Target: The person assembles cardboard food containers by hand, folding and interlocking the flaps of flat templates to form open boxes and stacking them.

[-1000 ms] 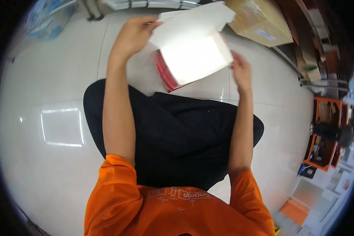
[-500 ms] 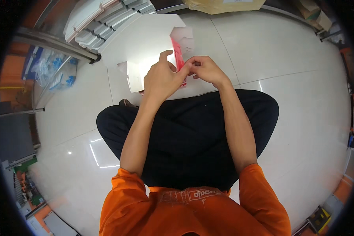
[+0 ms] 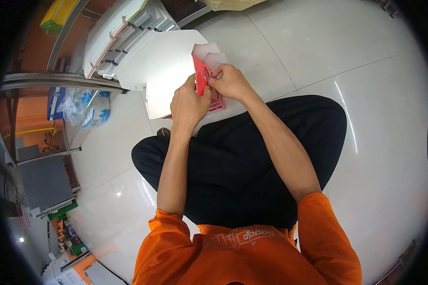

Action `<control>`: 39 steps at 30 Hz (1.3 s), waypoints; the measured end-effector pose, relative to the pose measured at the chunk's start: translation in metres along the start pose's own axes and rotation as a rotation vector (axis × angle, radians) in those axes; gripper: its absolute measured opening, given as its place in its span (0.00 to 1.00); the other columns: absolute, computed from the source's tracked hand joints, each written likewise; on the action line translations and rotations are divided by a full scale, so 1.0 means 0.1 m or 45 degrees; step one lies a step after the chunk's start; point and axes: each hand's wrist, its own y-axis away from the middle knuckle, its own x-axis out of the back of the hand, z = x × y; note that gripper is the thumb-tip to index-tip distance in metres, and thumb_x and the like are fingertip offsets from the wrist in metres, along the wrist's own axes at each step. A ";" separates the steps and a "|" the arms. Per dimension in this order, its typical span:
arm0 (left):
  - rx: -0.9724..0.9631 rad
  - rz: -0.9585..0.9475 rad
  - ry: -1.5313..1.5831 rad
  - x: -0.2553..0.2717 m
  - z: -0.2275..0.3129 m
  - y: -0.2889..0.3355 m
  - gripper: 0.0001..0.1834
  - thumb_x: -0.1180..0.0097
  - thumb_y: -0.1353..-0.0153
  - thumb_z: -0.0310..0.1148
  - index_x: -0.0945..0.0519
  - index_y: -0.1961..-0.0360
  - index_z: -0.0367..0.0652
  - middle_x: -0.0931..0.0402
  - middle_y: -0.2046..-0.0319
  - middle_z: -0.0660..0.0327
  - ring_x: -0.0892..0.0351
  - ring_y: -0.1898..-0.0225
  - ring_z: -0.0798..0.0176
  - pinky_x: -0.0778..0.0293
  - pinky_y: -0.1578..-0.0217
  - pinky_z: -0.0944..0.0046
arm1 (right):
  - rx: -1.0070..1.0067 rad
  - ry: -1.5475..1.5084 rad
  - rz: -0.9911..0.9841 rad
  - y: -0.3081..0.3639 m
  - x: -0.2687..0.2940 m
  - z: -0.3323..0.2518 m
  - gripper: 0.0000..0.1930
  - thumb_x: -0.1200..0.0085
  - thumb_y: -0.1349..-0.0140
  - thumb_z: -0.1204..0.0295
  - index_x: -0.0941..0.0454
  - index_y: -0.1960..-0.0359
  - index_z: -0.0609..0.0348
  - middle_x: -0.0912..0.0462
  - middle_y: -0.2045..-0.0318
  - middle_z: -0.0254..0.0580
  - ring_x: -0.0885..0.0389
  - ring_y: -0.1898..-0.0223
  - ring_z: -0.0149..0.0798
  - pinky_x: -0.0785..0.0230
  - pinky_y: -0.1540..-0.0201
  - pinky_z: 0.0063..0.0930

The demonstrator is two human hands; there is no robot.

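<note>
In front of my crossed legs lies a partly folded cardboard box [image 3: 152, 61], its broad inner face white and its side panel [image 3: 202, 78] red. My left hand [image 3: 188, 103] is closed on the near end of that red panel, thumb on the outer face. My right hand [image 3: 230, 81] pinches the panel's right side, beside some pale scalloped flaps [image 3: 209, 54]; its fingertips are partly hidden. Layered red edges [image 3: 217, 103] show beneath the hands, and I cannot tell whether they belong to further boxes.
A pile of folded white cartons [image 3: 128, 35] leans at the upper left by a metal rack rail [image 3: 62, 80]. Beneath the rail is a clear plastic bag with blue marks [image 3: 88, 107]. Beige cardboard [image 3: 233, 4] shows at the top edge. Pale tiles [image 3: 318, 42] make up the floor.
The view has turned, shifting the scene. My left index finger, raised before, has come down against the red panel. More of the panel's red outer face shows, and my right hand stays beside it.
</note>
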 end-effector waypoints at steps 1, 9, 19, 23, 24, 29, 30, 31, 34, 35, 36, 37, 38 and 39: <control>0.010 -0.036 -0.073 -0.03 0.03 0.00 0.23 0.39 0.43 0.36 0.20 0.48 0.38 0.16 0.60 0.46 0.15 0.57 0.43 0.22 0.56 0.51 | -0.002 -0.004 0.007 0.00 0.00 0.02 0.15 0.34 0.48 0.64 0.17 0.66 0.64 0.14 0.67 0.55 0.14 0.63 0.49 0.23 0.57 0.38; 0.072 -0.013 -0.208 -0.14 0.01 -0.09 0.21 0.41 0.43 0.37 0.20 0.48 0.44 0.15 0.65 0.46 0.16 0.59 0.41 0.22 0.58 0.45 | -0.010 -0.094 -0.069 -0.02 0.01 0.05 0.13 0.35 0.46 0.65 0.17 0.68 0.64 0.14 0.67 0.55 0.13 0.63 0.49 0.23 0.57 0.37; -0.030 0.010 -0.107 -0.11 -0.16 -0.10 0.25 0.39 0.42 0.37 0.21 0.44 0.39 0.16 0.60 0.44 0.15 0.57 0.45 0.23 0.55 0.52 | 0.131 0.031 -0.104 -0.07 -0.04 0.12 0.13 0.36 0.48 0.66 0.19 0.65 0.63 0.15 0.70 0.49 0.16 0.67 0.42 0.25 0.61 0.34; -0.068 -0.007 -0.131 -0.07 -0.14 -0.09 0.26 0.38 0.42 0.37 0.21 0.43 0.37 0.16 0.60 0.44 0.14 0.62 0.46 0.22 0.57 0.53 | 0.092 0.094 -0.072 -0.03 -0.05 0.08 0.15 0.36 0.50 0.65 0.19 0.65 0.64 0.15 0.70 0.51 0.16 0.66 0.45 0.24 0.60 0.36; -0.066 -0.019 -0.166 -0.07 -0.14 -0.10 0.26 0.38 0.42 0.37 0.22 0.43 0.37 0.16 0.60 0.44 0.14 0.64 0.47 0.22 0.59 0.53 | 0.100 0.110 -0.068 -0.02 -0.05 0.07 0.15 0.36 0.50 0.65 0.19 0.65 0.64 0.15 0.70 0.51 0.16 0.66 0.46 0.24 0.60 0.36; -0.130 -0.024 -0.219 -0.06 -0.26 -0.12 0.26 0.38 0.42 0.37 0.22 0.42 0.36 0.16 0.64 0.45 0.15 0.71 0.50 0.23 0.63 0.54 | 0.107 0.162 -0.058 -0.04 -0.11 0.06 0.14 0.36 0.49 0.65 0.19 0.66 0.64 0.15 0.69 0.51 0.16 0.65 0.46 0.24 0.60 0.36; -0.183 -0.001 -0.173 -0.09 -0.30 -0.12 0.27 0.38 0.41 0.38 0.22 0.42 0.37 0.16 0.65 0.46 0.15 0.69 0.49 0.23 0.63 0.54 | 0.115 0.177 -0.053 -0.04 -0.12 0.06 0.14 0.36 0.48 0.65 0.19 0.67 0.64 0.15 0.69 0.51 0.16 0.65 0.46 0.24 0.60 0.36; -0.238 0.025 -0.127 -0.11 -0.33 -0.12 0.27 0.38 0.40 0.39 0.22 0.42 0.37 0.16 0.66 0.46 0.15 0.68 0.49 0.23 0.63 0.53 | 0.117 0.175 -0.053 -0.05 -0.13 0.08 0.14 0.36 0.48 0.65 0.19 0.67 0.64 0.15 0.69 0.51 0.16 0.65 0.46 0.24 0.60 0.36; -0.192 -0.041 -0.193 -0.15 -0.36 -0.09 0.23 0.41 0.39 0.40 0.21 0.44 0.42 0.16 0.62 0.46 0.17 0.60 0.40 0.23 0.59 0.47 | 0.179 0.000 -0.085 -0.11 -0.09 0.16 0.13 0.39 0.45 0.66 0.18 0.66 0.65 0.15 0.69 0.51 0.15 0.66 0.45 0.24 0.60 0.36; -0.194 -0.045 -0.191 -0.14 -0.33 -0.09 0.23 0.41 0.39 0.40 0.21 0.44 0.42 0.16 0.62 0.46 0.17 0.60 0.40 0.23 0.59 0.47 | 0.045 -0.190 -0.161 -0.16 -0.05 0.20 0.12 0.40 0.43 0.66 0.18 0.66 0.65 0.15 0.70 0.50 0.15 0.66 0.44 0.24 0.59 0.36; -0.117 -0.097 -0.163 -0.12 -0.29 -0.11 0.23 0.42 0.38 0.42 0.21 0.45 0.42 0.16 0.62 0.46 0.16 0.59 0.41 0.23 0.59 0.47 | -0.091 -0.380 -0.236 -0.20 -0.01 0.24 0.12 0.41 0.41 0.67 0.18 0.65 0.66 0.15 0.70 0.49 0.15 0.67 0.44 0.23 0.59 0.35; -0.038 -0.148 -0.140 -0.08 -0.24 -0.11 0.23 0.42 0.37 0.43 0.21 0.45 0.43 0.16 0.61 0.46 0.16 0.59 0.42 0.23 0.59 0.47 | -0.093 -0.272 -0.170 -0.24 0.02 0.26 0.13 0.44 0.39 0.67 0.16 0.61 0.66 0.14 0.68 0.51 0.14 0.67 0.46 0.23 0.57 0.35; -0.038 -0.151 -0.142 -0.08 -0.20 -0.12 0.23 0.42 0.37 0.43 0.21 0.45 0.43 0.16 0.61 0.46 0.16 0.59 0.42 0.23 0.59 0.47 | -0.095 -0.274 -0.170 -0.26 0.03 0.29 0.13 0.44 0.39 0.67 0.16 0.61 0.66 0.14 0.68 0.51 0.14 0.67 0.46 0.23 0.57 0.35; -0.083 -0.121 -0.211 -0.09 -0.17 -0.13 0.22 0.43 0.37 0.45 0.20 0.48 0.42 0.16 0.62 0.46 0.16 0.59 0.41 0.23 0.59 0.46 | -0.060 -0.031 -0.082 -0.26 0.02 0.32 0.12 0.45 0.40 0.67 0.15 0.62 0.61 0.14 0.65 0.52 0.15 0.62 0.49 0.23 0.54 0.39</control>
